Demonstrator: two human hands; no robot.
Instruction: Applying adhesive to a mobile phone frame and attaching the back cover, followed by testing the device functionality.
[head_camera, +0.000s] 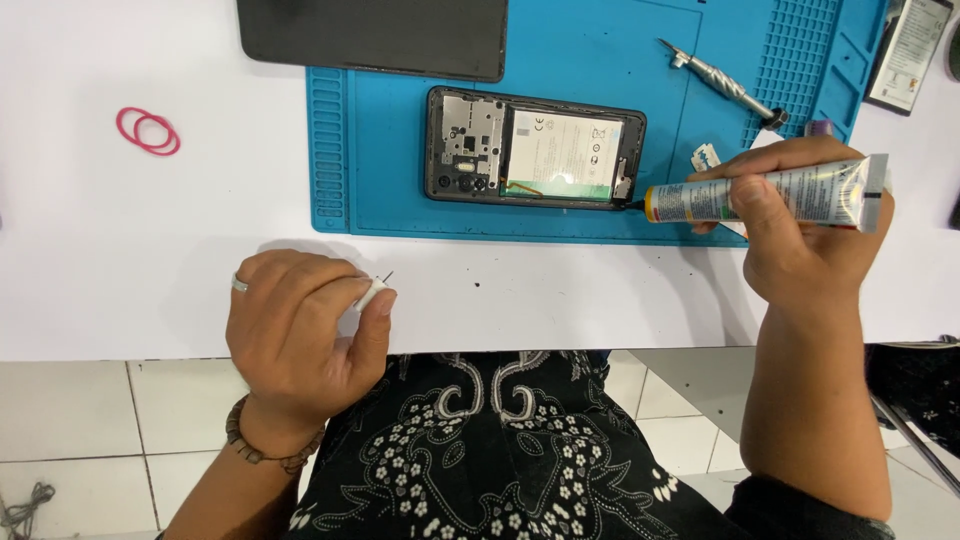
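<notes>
Glue tube in your right hand, tiny white cap pinched in your left.

Your right hand (800, 235) is curled tight around a silver squeeze tube with an orange collar (770, 195), thumb pressed on top, and its black nozzle tip touches the lower right corner of the opened black phone with its back cover off (535, 148). That phone lies flat on the blue silicone repair mat (400, 210), close to the mat's front edge. Your left hand (300, 330) rests near the front edge of the white worktop (150, 260), fingers folded in, with thumb and forefinger nipping a small white cap (372, 293). A metal screwdriver (722, 82) sits toward the mat's far right corner, pink rubber bands (148, 131) toward the worktop's left side.
</notes>
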